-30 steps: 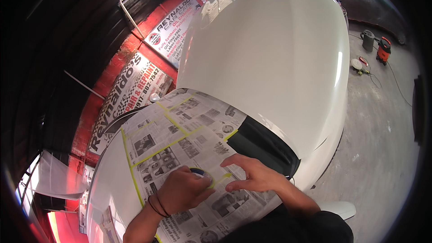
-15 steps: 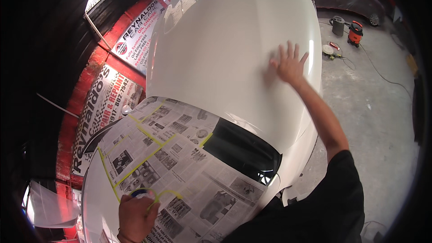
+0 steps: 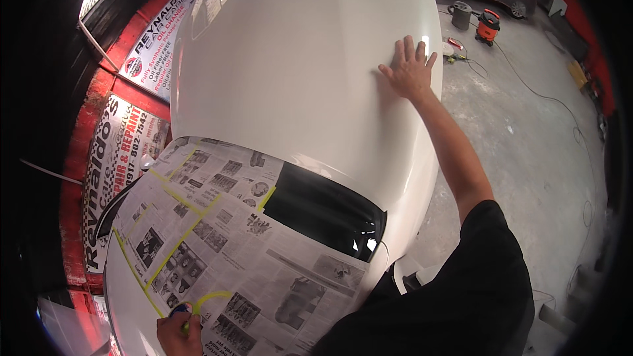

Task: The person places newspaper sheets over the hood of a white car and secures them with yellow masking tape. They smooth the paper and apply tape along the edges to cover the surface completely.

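My right hand (image 3: 410,71) lies with its fingers spread on the right side of a white car hood (image 3: 297,72). At the lower left my left hand (image 3: 178,335) is closed around a roll of masking tape (image 3: 186,310), yellow-green with a dark blue core. A loose strip of the tape (image 3: 214,295) curls out over the newspaper. Newspaper sheets (image 3: 264,257) cover most of the windshield, joined and edged with yellow-green tape strips (image 3: 181,248). A dark stretch of windshield glass (image 3: 323,207) shows uncovered at the right.
A black-and-orange vacuum (image 3: 487,26) and a grey bucket-like container (image 3: 461,16) stand on the concrete floor (image 3: 508,151). Near them lies a corded power tool (image 3: 453,57). A cable (image 3: 537,79) runs across the floor. Red wall and banners (image 3: 122,158) flank the left side.
The view has shifted, so the car sits farther left. My right hand, hovering blurred before, now rests on the hood nearer its right edge. My left hand still grips the tape roll.
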Motion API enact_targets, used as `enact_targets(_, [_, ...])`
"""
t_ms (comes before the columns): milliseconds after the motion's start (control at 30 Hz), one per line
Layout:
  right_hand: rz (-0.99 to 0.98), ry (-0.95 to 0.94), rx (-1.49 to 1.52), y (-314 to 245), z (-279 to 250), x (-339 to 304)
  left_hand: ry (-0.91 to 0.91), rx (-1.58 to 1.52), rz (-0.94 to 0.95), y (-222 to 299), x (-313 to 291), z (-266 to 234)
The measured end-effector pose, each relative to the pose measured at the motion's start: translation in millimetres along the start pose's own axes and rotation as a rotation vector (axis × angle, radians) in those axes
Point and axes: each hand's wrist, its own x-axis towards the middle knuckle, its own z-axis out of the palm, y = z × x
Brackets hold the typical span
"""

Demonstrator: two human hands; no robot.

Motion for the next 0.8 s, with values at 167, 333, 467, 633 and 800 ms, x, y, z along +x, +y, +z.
enact_targets(167, [0.01,-0.017,0.053,-2.4,-1.5,-71.4,0.02,-0.07,0.15,10.7,-1.2,43.2])
enact_targets(333, [-0.013,-0.013,0.117,-11.8,17.8,-136.1,-0.183,-0.202,-0.037,15.4,-22.6,72.2])
enact_targets(467, [-0.063,-0.015,0.139,-19.2,11.6,-167.8,-0.114,-0.254,0.09,35.8,-32.3,85.8])
enact_targets(633, [0.153,-0.514,1.299,-23.2,-38.3,-203.5,-0.085,-0.235,0.031,49.1,-16.9,100.5])
enact_targets(800, [0.033,-0.669,1.274,-70.4,-89.8,-327.7,-0.123,-0.338,0.263,66.4,15.8,101.7])
